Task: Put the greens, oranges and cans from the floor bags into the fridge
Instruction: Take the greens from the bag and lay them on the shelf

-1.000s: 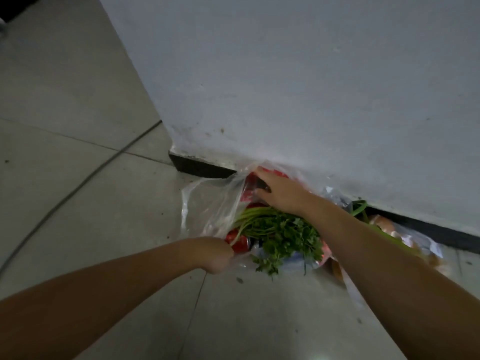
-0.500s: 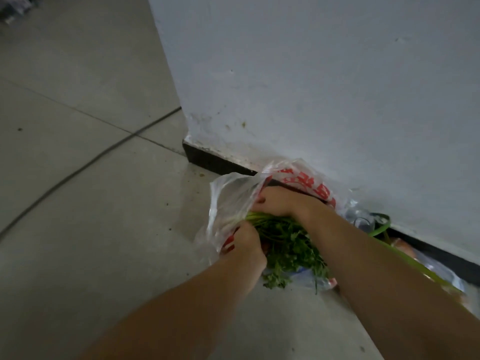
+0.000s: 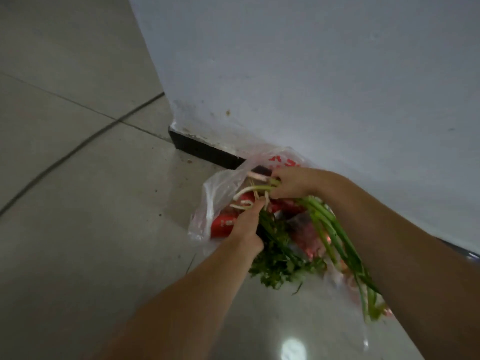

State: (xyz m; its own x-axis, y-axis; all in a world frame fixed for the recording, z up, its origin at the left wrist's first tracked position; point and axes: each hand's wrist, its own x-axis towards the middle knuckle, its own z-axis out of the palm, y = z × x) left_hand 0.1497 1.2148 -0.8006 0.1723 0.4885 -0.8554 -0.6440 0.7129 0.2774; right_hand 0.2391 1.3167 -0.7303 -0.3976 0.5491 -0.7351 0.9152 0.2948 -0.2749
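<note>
A clear plastic bag [image 3: 217, 193] with red print lies on the floor against the wall. Red cans [image 3: 224, 224] show inside it. My right hand [image 3: 292, 183] grips a bunch of green onions [image 3: 335, 237] near their white root ends, the stalks trailing down to the right. My left hand [image 3: 246, 224] holds the stems of a leafy coriander bunch [image 3: 283, 263], whose leaves hang below the bag's mouth. Both bunches are lifted partly out of the bag. No oranges are visible, and no fridge is in view.
A white wall [image 3: 311, 74] with a black skirting [image 3: 202, 148] stands right behind the bag. Grey floor tiles [image 3: 91, 203] spread to the left and front. More thin plastic [image 3: 345, 281] lies under my right forearm.
Both hands have drawn the greens up out of the bag. The green onions now hang from my right hand and the coriander from my left. The view has moved closer.
</note>
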